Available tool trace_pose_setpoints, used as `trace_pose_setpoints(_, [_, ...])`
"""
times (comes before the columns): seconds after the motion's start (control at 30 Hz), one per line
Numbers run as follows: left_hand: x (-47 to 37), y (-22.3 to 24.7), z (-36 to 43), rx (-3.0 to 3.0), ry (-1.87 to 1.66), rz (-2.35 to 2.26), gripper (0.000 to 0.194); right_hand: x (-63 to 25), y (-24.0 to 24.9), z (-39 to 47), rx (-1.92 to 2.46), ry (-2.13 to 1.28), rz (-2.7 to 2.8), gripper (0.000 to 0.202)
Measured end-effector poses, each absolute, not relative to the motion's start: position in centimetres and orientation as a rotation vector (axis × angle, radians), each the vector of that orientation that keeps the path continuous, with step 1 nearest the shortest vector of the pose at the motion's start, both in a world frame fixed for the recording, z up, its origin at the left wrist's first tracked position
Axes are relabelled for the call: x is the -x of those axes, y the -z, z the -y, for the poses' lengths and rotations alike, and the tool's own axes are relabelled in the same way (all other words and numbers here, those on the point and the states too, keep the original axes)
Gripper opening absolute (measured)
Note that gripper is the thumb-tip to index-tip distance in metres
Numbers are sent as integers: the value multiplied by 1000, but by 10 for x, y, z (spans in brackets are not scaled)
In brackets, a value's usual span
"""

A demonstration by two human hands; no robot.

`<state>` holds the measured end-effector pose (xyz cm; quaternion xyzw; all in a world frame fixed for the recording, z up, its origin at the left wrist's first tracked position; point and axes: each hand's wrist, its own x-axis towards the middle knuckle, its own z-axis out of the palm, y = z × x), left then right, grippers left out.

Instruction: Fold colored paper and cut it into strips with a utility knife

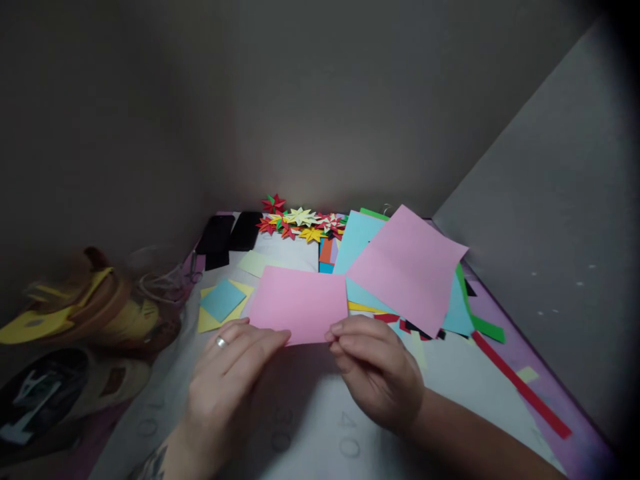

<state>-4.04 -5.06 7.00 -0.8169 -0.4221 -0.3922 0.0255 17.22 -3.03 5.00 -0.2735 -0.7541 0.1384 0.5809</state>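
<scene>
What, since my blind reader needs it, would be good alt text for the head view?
A person's left hand and right hand hold a pink paper sheet by its near edge. To the right, another pink sheet lies over light blue paper; colourful paper stars cluster at the back.

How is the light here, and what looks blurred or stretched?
In the head view, light is dim and the upper right corner black; there, a soft shadow lies on the white covering below the held pink sheet, and clutter at far left looks both.
</scene>
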Motion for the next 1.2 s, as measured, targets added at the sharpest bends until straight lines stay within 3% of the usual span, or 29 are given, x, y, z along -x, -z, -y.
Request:
trace_pose_setpoints(0.4, [40,-70,51,2543,1244,1285,29,-172,-54,31,678,-333,1791,42])
trace_pose_setpoints(0.9, [40,-71,50,2557,1230,1237,25,-169,-55,27,646,-741,1691,28])
trace_pose_setpoints(1.2, [38,-76,48,2547,1268,1248,22,-171,-53,31,612,-554,1723,36])
